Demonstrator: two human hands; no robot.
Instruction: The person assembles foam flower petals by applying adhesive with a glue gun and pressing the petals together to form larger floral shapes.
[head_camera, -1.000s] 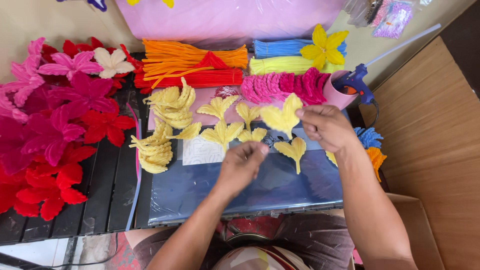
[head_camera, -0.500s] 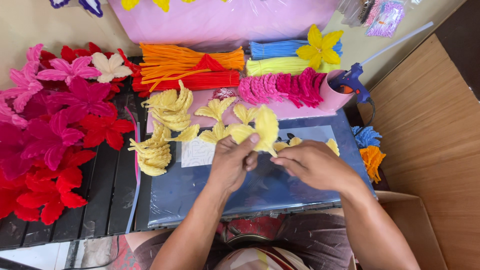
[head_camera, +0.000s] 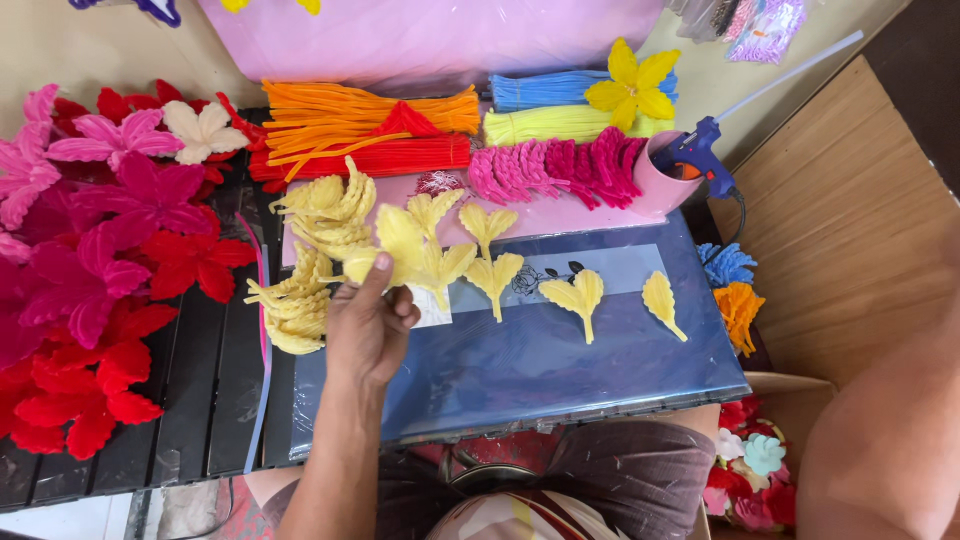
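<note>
Left hand (head_camera: 370, 325) pinches a yellow petal (head_camera: 400, 240).
Right hand can't be seen; more petals (head_camera: 300, 300) wait near the table's left edge.

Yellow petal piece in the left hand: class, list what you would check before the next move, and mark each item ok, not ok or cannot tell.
1. Grip: the left hand pinches the yellow petal piece near its base. Ok.
2. Right hand free: only a forearm shows at the right edge; the hand itself is out of view. Cannot tell.
3. Space on the blue sheet: its bare lower part has room. Ok.
4. Loose petals: the pair and the single petal lie apart, not overlapping. Ok.
5. Glue gun: rests in the pink cup, away from the hand. Ok.
6. Glue gun hot: nothing shows it. Cannot tell.
</note>
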